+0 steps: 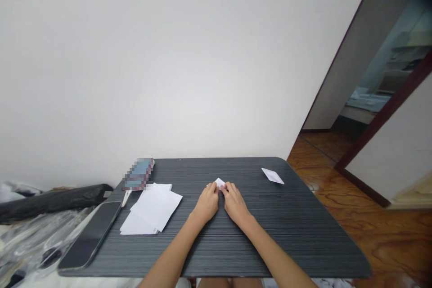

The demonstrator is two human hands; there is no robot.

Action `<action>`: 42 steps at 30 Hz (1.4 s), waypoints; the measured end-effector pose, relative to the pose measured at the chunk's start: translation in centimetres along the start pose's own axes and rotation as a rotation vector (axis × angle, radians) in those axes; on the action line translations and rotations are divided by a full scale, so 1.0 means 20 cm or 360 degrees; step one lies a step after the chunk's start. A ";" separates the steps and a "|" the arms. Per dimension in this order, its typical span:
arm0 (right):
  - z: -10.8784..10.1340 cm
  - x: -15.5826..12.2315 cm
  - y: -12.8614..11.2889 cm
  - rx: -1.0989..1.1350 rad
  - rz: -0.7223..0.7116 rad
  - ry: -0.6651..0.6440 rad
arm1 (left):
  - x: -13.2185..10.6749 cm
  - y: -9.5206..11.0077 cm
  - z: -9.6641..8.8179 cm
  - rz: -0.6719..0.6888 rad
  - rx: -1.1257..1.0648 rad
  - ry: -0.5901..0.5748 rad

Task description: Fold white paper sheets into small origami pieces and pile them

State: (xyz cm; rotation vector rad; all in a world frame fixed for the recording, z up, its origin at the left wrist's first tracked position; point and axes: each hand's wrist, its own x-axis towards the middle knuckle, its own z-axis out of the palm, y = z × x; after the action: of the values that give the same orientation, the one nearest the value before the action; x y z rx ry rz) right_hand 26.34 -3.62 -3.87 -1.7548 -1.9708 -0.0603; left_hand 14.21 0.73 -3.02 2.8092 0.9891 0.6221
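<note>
Near the middle of the dark table, a small piece of folded white paper [219, 182] lies under my fingertips, its pointed top showing between them. My left hand [208, 200] presses on its left side with fingers bent and closed. On the right side, my right hand [234, 201] grips it the same way, thumb and fingers together. Most of the paper is hidden beneath my fingers. Off to the right lies another folded white paper [272, 175], apart from both hands. To the left is a loose stack of white paper sheets [155, 207].
The dark striped table [286, 234] stands against a white wall [216, 63]. A smartphone [92, 234] lies at its left edge. Behind the stack sits a blurred blue-and-red object [139, 174]. Plastic-wrapped items [43, 234] lie left of the table. A doorway opens at right over wooden floor [317, 157].
</note>
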 end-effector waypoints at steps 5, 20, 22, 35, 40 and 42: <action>-0.03 -0.06 0.03 -0.0049 0.0142 0.0048 | -0.03 -0.05 -0.04 -0.0196 -0.0173 0.0111; 0.10 0.22 0.20 0.0386 0.0596 0.0245 | 0.09 -0.19 0.00 -0.0350 -0.0481 0.0174; 0.13 0.28 0.22 0.0614 0.0641 0.0255 | 0.11 -0.21 -0.01 -0.0271 -0.0600 0.0175; 0.08 0.34 0.18 0.2033 0.0649 0.0444 | 0.15 -0.28 0.04 -0.0677 -0.1564 0.0706; 0.07 0.34 0.17 0.2085 0.0502 0.0363 | 0.16 -0.26 0.03 -0.0804 -0.2298 0.0532; 0.06 0.33 0.16 0.2072 0.0486 0.0352 | 0.16 -0.26 0.02 -0.0840 -0.2406 0.0568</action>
State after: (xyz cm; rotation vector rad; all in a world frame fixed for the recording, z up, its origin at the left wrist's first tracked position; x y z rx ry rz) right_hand 28.63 3.52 -3.29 -1.0230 -1.0423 0.8774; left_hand 13.67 6.76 -3.33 1.1049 0.7008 1.1198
